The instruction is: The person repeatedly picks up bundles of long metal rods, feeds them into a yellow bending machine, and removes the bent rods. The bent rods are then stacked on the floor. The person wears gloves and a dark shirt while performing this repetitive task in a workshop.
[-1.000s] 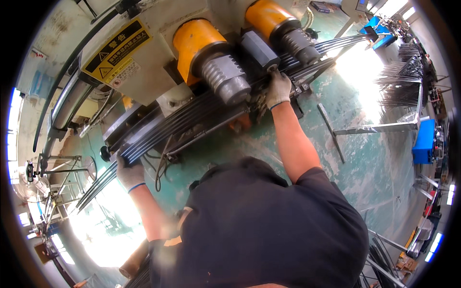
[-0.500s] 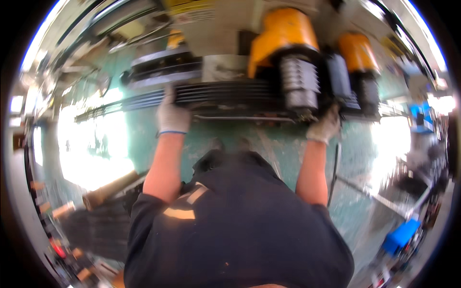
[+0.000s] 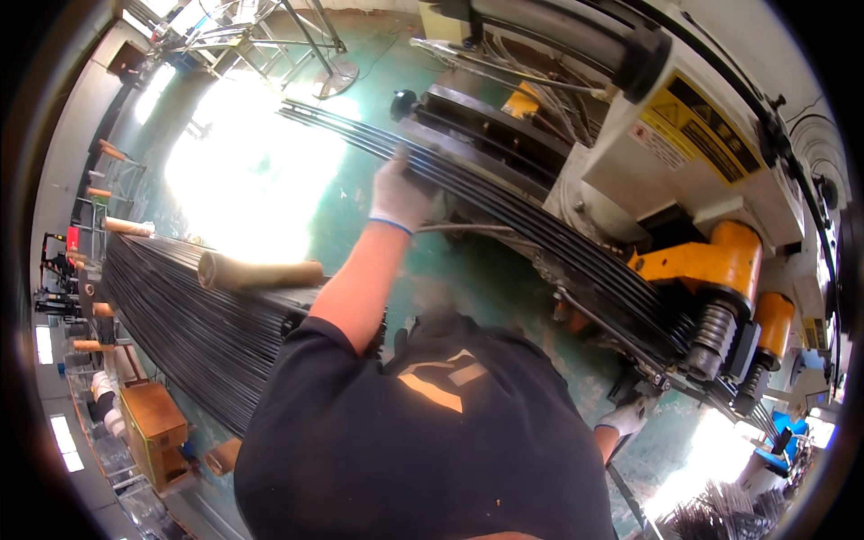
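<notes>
Grip, left hand [image 3: 402,192]: white-gloved with a blue cuff edge, closed at the near side of a bundle of long dark rods [image 3: 540,230]. One digit lies over the upper face of the bundle; the remaining fingers are largely hidden, so their exact wrap cannot be told.

Grip, right hand [image 3: 627,416]: gloved likewise, located just below the lower right part of the machine frame, near a small metal fitting [image 3: 660,382]. Finger closure cannot be determined at this angle — nor whether anything is held.

Rod position: the rods lie side by side and run diagonally from upper left to lower right. Their left ends project past the left hand, over the green floor [image 3: 486,292]. Toward the right they pass alongside the machine bed and reach a ribbed metal cylinder [image 3: 714,333] mounted on an orange housing [image 3: 733,261]. A second orange housing [image 3: 774,315] stands just beside the first.

Surroundings: a yellow-and-black warning label [image 3: 697,130] is fixed to the pale machine body. To the left of the person, a large stack of dark rods [image 3: 198,319] lies fanned out — a brown tube [image 3: 261,273] rests across its upper side. Near the stack stands a brown box [image 3: 155,414].
</notes>
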A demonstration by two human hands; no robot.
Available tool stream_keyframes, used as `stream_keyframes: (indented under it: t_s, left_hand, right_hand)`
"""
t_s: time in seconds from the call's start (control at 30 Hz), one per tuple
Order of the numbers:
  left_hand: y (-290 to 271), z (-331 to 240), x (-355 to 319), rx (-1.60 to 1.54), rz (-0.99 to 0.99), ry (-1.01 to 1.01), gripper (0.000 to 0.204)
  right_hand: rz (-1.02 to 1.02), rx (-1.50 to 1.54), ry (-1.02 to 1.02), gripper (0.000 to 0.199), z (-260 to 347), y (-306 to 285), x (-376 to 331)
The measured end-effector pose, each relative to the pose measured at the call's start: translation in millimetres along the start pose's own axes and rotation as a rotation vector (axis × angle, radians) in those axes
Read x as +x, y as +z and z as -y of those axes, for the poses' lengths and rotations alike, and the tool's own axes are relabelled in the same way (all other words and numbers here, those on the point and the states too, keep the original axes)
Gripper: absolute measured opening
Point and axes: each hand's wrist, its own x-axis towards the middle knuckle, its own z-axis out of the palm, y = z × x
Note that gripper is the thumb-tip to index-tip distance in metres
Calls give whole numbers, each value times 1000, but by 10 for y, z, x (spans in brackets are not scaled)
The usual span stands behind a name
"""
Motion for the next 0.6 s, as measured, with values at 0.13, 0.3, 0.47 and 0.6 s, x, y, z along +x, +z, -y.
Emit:
stream_keyframes:
  t_s: [0.13,0.3,0.47,0.6]
  left_hand:
    - [-488,-1314,752,58,-152,204,39]
    - [-855,-2677,1259,228,-320,359,41]
    - [-972,-3375,1565,319,-242,347,32]
    - [-1109,-3403,1760,539,-215,368,21]
  right_hand:
    - [-6,-114,211,41,-239,177,-582]
    - [151,-48,298,31,-932,155,-862]
    - [260,9,417,29,-1147,89,-1001]
    - [250,-133,223,32,-1010,90,-1122]
